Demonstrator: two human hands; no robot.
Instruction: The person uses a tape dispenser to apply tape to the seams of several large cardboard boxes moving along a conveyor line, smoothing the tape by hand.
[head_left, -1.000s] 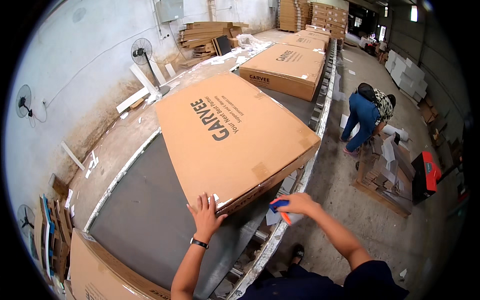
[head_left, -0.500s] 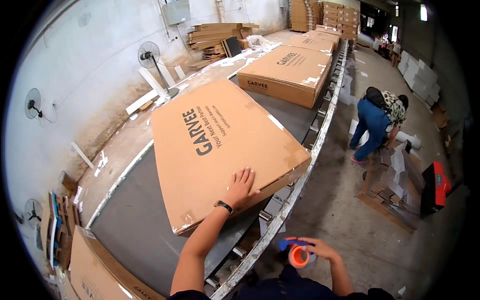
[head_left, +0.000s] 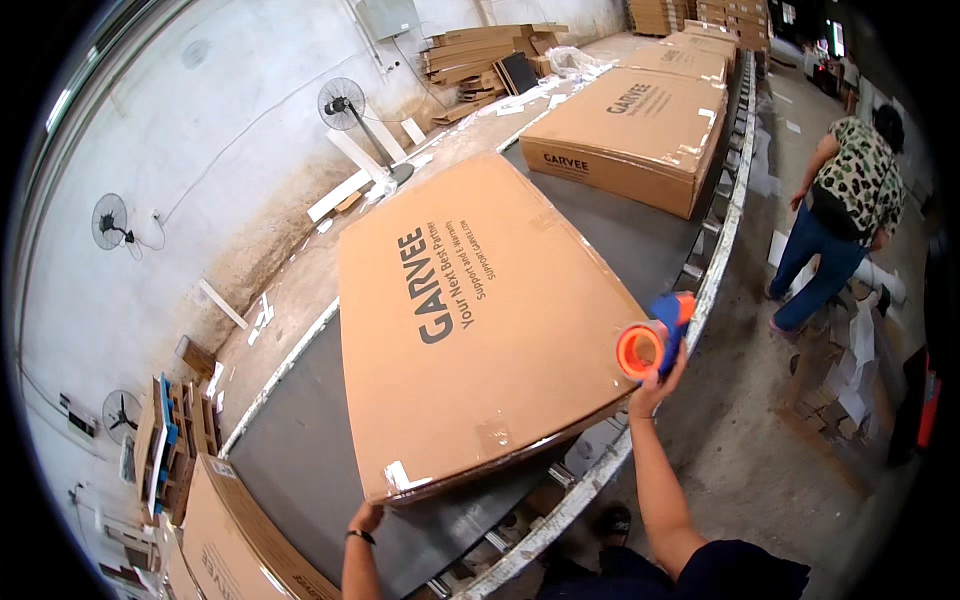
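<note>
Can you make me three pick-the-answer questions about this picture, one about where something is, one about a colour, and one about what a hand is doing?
1. Where is the left hand?
A. At the near corner of the big flat brown cardboard box
B. On the grey standing fan
C. On another person's sleeve

2. What colour is the roll on the blue tape dispenser?
A. Green
B. Orange
C. White

3. What is the right hand doing?
A. Hanging empty
B. Lying flat on the box
C. Gripping the tape dispenser up beside the box's right edge

Answers: 1 A, the fingers curl at the box's near corner. 2 B, the round roll shows bright orange. 3 C, the fingers wrap the dispenser's blue handle.
</note>
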